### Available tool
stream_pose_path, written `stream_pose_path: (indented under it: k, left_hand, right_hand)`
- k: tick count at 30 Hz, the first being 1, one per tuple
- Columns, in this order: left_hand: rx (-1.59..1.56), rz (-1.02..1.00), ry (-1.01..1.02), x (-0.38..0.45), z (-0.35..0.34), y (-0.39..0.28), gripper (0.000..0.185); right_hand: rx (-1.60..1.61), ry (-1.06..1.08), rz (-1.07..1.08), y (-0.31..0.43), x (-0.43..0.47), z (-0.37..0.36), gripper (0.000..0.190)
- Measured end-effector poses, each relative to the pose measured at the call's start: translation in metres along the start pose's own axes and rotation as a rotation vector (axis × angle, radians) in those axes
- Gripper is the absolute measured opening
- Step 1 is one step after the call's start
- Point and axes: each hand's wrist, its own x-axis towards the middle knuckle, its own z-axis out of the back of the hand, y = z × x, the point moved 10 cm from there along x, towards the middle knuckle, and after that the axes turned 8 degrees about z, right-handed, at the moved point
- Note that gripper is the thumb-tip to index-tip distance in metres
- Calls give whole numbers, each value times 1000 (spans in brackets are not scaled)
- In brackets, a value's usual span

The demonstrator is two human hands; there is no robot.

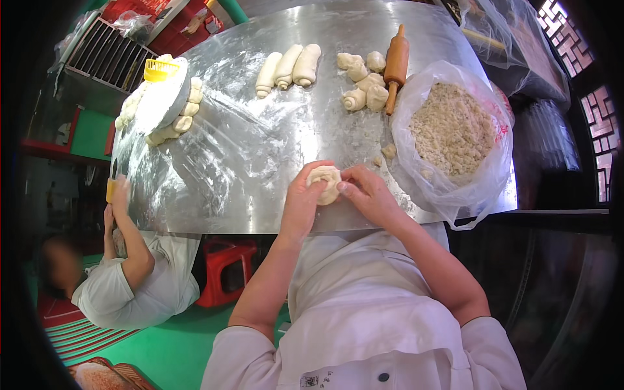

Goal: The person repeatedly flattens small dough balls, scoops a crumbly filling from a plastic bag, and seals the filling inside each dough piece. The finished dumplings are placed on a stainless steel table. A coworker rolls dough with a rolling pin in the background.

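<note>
My left hand holds a round piece of dough, its thumb pressed into the middle. At the dough's right edge, my right hand pinches the rim between thumb and fingers. To the right stands a plastic-lined container of crumbly filling. Beyond my hands lie several small dough pieces beside a wooden rolling pin. Three rolled dough logs rest side by side farther left. Small dough scraps lie near the filling.
The floured metal table curves around me. At its left, a bowl of white flour with a yellow scraper stands among dough pieces. A co-worker is at the left edge, near a red stool.
</note>
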Motion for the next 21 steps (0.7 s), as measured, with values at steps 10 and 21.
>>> stream_pose_path:
  k: [10, 21]
  left_hand:
    - [1160, -448, -141, -43, -26, -8, 79]
    - [1506, 84, -1039, -48, 318, -43, 69]
  right_hand:
    - [-704, -357, 538, 86, 62, 61, 28]
    - [-589, -105, 309, -29, 23, 21, 13]
